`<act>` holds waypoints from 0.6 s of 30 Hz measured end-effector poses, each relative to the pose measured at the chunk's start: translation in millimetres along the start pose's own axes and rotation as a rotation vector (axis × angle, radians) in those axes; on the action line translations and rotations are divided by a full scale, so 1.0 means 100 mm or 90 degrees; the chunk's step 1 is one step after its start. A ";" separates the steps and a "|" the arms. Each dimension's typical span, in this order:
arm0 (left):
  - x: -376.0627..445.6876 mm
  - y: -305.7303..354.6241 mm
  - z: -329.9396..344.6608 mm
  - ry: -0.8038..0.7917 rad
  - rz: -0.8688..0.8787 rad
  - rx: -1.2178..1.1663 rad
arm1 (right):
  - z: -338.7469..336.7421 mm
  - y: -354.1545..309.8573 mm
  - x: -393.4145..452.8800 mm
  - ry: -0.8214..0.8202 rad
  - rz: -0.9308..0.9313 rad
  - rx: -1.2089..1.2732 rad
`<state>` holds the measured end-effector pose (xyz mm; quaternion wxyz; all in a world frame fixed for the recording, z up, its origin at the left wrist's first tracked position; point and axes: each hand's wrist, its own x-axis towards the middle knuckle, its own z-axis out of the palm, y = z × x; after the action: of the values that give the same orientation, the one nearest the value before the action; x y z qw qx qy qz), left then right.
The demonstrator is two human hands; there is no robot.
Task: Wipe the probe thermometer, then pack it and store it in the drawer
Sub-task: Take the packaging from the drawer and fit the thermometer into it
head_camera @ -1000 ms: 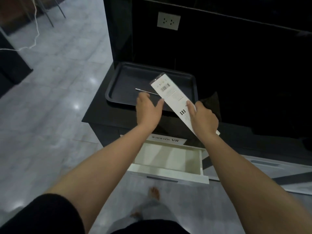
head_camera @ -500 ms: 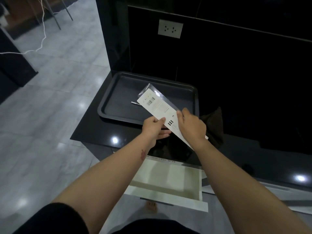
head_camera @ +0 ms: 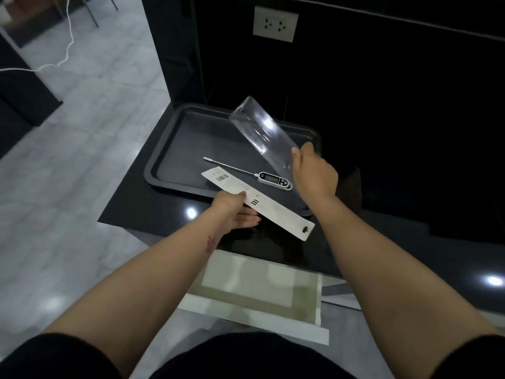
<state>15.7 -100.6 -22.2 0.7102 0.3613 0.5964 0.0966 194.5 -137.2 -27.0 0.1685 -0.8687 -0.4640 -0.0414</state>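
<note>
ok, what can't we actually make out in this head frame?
- Thermometer screen: too small to read in the head view.
- Card print: barcode visible, text too small and blurred.
- Tray near right corner: hidden by the right hand and clear cover.
- Drawer left part: hidden by the left forearm, behind the left hand.
- Dark cloth: lost in shadow right of the tray.

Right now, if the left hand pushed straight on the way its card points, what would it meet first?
Probably the tray: the left hand aims the white card up-left over its near rim, with the thermometer just beside. Depth is unclear.
</note>
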 end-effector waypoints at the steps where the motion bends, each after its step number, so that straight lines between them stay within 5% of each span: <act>1: 0.00 0.02 -0.01 0.004 -0.005 0.014 | 0.03 -0.02 -0.01 -0.013 -0.012 0.009; 5: 0.03 0.15 0.01 0.034 0.034 0.012 | 0.09 -0.09 0.00 -0.118 -0.046 0.066; 11: 0.26 0.29 0.01 0.001 0.078 -0.182 | 0.13 -0.21 -0.01 -0.290 -0.078 0.179; 16: 0.35 0.30 -0.13 0.000 0.058 -0.231 | 0.21 -0.09 0.06 -0.199 -0.083 0.058; 18: 0.41 0.31 -0.19 -0.006 0.049 -0.242 | 0.25 -0.01 0.11 -0.280 -0.100 0.012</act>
<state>18.5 -47.0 -34.8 0.7642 0.2437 0.5497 0.2332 197.8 -119.4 -47.6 0.0680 -0.8166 -0.5558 0.1404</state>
